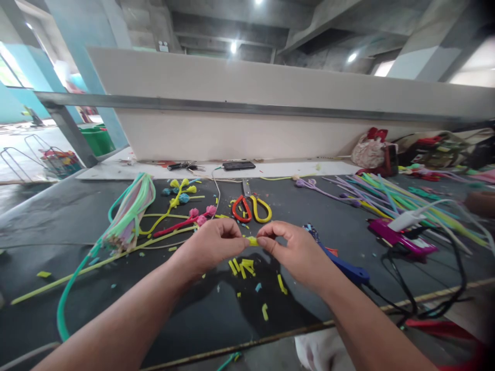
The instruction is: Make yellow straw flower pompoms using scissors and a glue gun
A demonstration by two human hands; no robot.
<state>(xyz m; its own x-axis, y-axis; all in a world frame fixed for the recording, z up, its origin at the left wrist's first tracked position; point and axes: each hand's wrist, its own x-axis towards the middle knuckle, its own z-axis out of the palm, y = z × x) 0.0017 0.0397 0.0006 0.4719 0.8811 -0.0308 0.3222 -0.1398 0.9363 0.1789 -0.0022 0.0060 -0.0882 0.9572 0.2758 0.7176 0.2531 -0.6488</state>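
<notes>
Between my fingertips is a small yellow piece [252, 241], pinched from both sides. My left hand [216, 239] has its thumb and forefinger closed on the left end, and my right hand [292, 247] grips the right end the same way. Short cut yellow strips [243, 267] lie on the dark table just below. Right behind my hands rest scissors [251, 207] with one red and one yellow handle. A blue-handled corded tool [348, 268] lies beside my right forearm, partly hidden by it.
At left lie a bundle of pale green and mauve strips [133, 211], a yellow-and-blue budded stem [180, 196] and a pink-budded stem [185, 224]. A magenta power strip [402, 239], black cables and colourful fuzzy stems [379, 193] are at right. A phone [238, 165] lies by the white partition [247, 134].
</notes>
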